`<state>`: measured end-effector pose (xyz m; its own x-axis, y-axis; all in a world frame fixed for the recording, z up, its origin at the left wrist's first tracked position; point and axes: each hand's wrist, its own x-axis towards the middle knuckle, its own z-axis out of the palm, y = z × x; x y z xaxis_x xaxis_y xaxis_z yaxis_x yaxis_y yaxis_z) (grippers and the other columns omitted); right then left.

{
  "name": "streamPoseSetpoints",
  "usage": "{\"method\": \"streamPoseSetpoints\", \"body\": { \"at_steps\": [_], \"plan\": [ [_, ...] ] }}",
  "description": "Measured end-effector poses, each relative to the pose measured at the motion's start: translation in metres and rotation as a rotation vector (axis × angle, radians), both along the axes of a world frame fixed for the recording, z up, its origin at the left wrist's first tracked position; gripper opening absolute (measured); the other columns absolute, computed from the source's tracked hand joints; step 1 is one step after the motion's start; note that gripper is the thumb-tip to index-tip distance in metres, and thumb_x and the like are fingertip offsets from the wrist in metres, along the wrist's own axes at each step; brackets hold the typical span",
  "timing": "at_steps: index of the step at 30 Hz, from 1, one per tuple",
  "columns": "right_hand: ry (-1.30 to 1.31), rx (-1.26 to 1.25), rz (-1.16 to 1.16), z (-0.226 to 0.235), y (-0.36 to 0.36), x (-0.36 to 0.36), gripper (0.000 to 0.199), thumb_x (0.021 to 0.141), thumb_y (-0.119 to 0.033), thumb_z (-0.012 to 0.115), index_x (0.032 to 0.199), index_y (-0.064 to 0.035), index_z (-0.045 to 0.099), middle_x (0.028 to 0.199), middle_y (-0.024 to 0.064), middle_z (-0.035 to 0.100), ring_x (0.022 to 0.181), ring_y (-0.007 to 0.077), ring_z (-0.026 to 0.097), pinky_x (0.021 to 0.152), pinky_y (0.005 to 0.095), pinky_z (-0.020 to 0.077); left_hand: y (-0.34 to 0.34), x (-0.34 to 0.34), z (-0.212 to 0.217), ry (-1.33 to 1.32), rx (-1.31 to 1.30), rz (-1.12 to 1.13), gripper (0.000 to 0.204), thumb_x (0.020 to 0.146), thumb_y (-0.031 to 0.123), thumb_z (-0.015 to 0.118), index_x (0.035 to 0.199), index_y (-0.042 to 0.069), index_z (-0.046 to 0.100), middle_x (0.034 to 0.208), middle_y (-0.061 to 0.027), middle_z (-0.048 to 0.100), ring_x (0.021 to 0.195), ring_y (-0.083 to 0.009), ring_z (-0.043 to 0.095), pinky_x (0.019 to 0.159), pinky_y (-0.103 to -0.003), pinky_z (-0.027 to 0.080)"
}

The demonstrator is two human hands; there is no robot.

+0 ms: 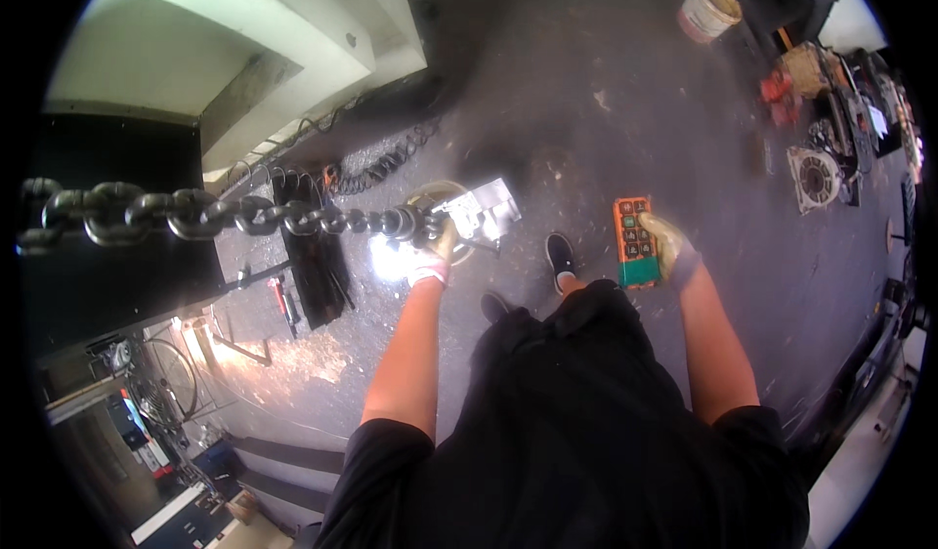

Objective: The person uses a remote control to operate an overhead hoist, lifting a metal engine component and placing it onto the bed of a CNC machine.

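My right hand (668,247), in a pale glove, holds an orange remote control (633,225) with rows of dark buttons and a green lower end. Its thumb rests by the upper buttons. A heavy chain (186,212) runs in from the left toward my gloved left hand (437,252). That hand is closed at the chain's end, around what looks like the dark hook (405,222); the fingers are partly hidden. Just beyond it is a shiny metal block (486,209), with a round, pale-rimmed object (438,191) behind.
A dark machine (117,256) with a pale housing (293,21) stands at the left. Coiled black hose (391,163) lies near its base. A stained bucket (709,10) sits at the far right, above a motor-like part (815,179) and clutter. Steps (288,471) are at lower left.
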<state>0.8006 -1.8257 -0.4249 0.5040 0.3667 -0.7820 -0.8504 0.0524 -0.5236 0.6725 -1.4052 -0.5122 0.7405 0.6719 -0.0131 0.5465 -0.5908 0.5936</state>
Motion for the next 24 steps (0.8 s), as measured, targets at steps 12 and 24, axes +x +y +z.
{"method": "streamPoseSetpoints", "body": {
  "at_steps": [12,24],
  "plan": [
    [0.132,0.102,-0.103,-0.037,-0.026,0.006,0.036,0.100,-0.032,0.067,0.119,-0.0020,0.066,0.096,0.0124,0.073,0.078,0.0231,0.073,0.064,0.0413,0.0637,0.014,0.009,-0.043,-0.135,-0.524,0.294,0.072,0.072,0.002,0.081,0.141,0.006,0.062,0.119,-0.0086,0.069,0.099,-0.0207,0.069,0.087,-0.034,0.059],
    [0.070,0.023,0.013,-0.036,-0.043,0.010,0.040,0.101,-0.043,0.063,0.115,-0.0054,0.066,0.090,0.0142,0.073,0.066,0.0294,0.072,0.048,0.0476,0.0595,-0.013,0.036,-0.043,0.238,-0.553,-0.029,0.054,0.083,0.029,0.074,0.129,0.002,0.064,0.122,-0.0195,0.070,0.111,-0.0326,0.067,0.097,-0.042,0.052]
  ]
}}
